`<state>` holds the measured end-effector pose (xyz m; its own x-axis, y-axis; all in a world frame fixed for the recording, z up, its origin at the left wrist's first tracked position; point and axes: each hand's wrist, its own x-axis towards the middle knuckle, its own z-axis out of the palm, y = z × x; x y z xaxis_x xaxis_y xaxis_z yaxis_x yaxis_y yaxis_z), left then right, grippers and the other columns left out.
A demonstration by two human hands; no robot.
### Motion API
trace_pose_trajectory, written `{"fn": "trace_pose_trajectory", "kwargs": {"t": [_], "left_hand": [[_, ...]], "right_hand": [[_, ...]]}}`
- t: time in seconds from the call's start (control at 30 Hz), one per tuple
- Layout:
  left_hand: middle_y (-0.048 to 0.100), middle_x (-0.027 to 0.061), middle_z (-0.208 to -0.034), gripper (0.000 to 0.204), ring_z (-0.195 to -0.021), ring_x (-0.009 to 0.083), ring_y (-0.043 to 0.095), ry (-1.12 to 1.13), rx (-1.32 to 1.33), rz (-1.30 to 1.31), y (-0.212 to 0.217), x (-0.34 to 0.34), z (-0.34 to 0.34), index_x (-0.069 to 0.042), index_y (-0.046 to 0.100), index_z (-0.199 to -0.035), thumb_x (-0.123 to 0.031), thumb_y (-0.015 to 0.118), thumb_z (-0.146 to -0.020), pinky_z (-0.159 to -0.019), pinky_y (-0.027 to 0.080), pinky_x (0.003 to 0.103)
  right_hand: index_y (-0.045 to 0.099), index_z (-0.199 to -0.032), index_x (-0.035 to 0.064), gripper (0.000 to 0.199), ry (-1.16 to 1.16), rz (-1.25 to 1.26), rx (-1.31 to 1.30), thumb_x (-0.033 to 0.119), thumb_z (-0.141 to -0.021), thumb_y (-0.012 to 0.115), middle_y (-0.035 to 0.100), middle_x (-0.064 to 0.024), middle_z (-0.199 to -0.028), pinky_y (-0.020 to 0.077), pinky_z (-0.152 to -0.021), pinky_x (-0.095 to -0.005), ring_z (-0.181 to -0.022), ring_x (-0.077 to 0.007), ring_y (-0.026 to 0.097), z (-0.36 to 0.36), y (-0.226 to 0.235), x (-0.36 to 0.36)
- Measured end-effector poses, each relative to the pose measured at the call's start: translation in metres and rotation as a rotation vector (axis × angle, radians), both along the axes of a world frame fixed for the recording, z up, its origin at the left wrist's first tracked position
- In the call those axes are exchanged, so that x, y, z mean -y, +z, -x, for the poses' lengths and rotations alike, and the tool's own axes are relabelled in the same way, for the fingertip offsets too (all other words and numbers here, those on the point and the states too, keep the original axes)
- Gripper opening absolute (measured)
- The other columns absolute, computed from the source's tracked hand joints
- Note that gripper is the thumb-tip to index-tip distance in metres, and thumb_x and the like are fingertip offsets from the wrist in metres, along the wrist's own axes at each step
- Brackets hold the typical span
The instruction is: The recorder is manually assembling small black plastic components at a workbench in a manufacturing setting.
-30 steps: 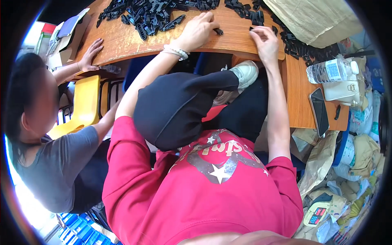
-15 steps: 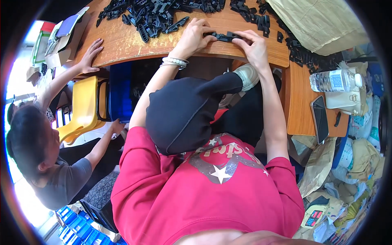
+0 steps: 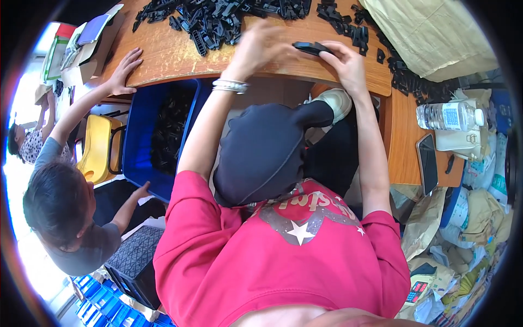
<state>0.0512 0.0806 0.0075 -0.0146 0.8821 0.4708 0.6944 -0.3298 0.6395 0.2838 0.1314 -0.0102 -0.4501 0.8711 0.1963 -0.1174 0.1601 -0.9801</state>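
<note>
My right hand (image 3: pixel 347 61) grips a long black plastic part (image 3: pixel 311 48) just above the front edge of the wooden table (image 3: pixel 174 57). My left hand (image 3: pixel 265 48) is blurred and sits at the left end of that part; whether it touches the part is unclear. A beaded bracelet (image 3: pixel 231 85) circles my left wrist. A heap of small black plastic parts (image 3: pixel 218 19) lies on the table beyond my hands. More black parts (image 3: pixel 400 76) trail along the table's right side. My raised knee in black trousers (image 3: pixel 267 152) is under my arms.
A blue bin (image 3: pixel 139 136) holding black parts stands under the table at left. A co-worker crouches at lower left, one hand (image 3: pixel 124 68) on the table. A yellow chair (image 3: pixel 98 150), a water bottle (image 3: pixel 449 115), a phone (image 3: pixel 427 163) and paper sacks (image 3: pixel 436 32) surround me.
My hands lifted off the table edge and came together on one black part. The blue bin came into view under the table, and the co-worker dropped lower at left.
</note>
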Motion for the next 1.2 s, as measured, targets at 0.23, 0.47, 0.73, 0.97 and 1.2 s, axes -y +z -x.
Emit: {"fn": "trace_pose_trajectory", "kwargs": {"t": [0.23,0.47,0.73,0.97,1.2], "left_hand": [[0.056,0.0141,-0.095,0.029,-0.093,0.0332,0.054,0.083,-0.524,-0.13,-0.01,-0.002,0.018,0.0,0.061,-0.105,-0.009,0.067,-0.078,-0.081,0.048,0.04],[0.06,0.0184,-0.088,0.021,-0.088,0.036,0.059,-0.003,-0.544,-0.061,0.001,-0.017,0.017,-0.002,0.057,-0.092,-0.013,0.066,-0.077,-0.075,0.049,0.044],[0.063,0.0124,-0.092,0.029,-0.089,0.0305,0.059,0.006,-0.345,0.013,0.008,-0.027,-0.012,-0.005,0.055,-0.103,-0.008,0.069,-0.077,-0.079,0.048,0.039],[0.067,0.0052,-0.085,0.024,-0.074,0.0113,0.062,-0.091,0.516,0.069,-0.012,-0.016,-0.015,-0.001,0.064,-0.098,-0.003,0.076,-0.077,-0.069,0.051,0.024],[0.064,0.0131,-0.094,0.024,-0.085,0.0274,0.064,-0.088,0.18,0.04,-0.022,-0.003,-0.027,-0.001,0.069,-0.092,-0.006,0.078,-0.071,-0.075,0.051,0.033]], "right_hand": [[0.065,-0.11,-0.0009,0.021,-0.08,0.285,-0.453,0.01,-0.093,0.061,0.067,-0.0069,-0.088,0.0451,-0.055,-0.0196,-0.066,-0.0086,0.059,-0.057,0.016,0.008],[0.064,-0.101,-0.0015,0.017,-0.139,-0.169,0.672,0.004,-0.085,0.065,0.062,-0.0054,-0.097,0.0476,-0.065,-0.0221,-0.075,-0.0128,0.06,-0.185,0.099,0.14],[0.064,-0.07,-0.0061,0.006,-0.178,0.344,1.539,-0.001,-0.069,0.062,0.063,-0.0214,-0.069,0.0493,-0.068,-0.0399,-0.07,-0.0357,0.065,-0.264,0.13,0.229],[0.065,-0.091,-0.0033,0.014,-0.273,-0.552,0.774,0.008,-0.088,0.059,0.064,-0.0158,-0.088,0.0486,-0.074,-0.0401,-0.084,-0.0346,0.062,-0.124,0.086,0.079],[0.064,-0.101,0.003,0.026,-0.746,-0.672,1.056,0.021,-0.083,0.07,0.063,-0.0179,-0.098,0.0516,-0.076,-0.0454,-0.089,-0.0384,0.063,-0.033,0.008,-0.032]]}}
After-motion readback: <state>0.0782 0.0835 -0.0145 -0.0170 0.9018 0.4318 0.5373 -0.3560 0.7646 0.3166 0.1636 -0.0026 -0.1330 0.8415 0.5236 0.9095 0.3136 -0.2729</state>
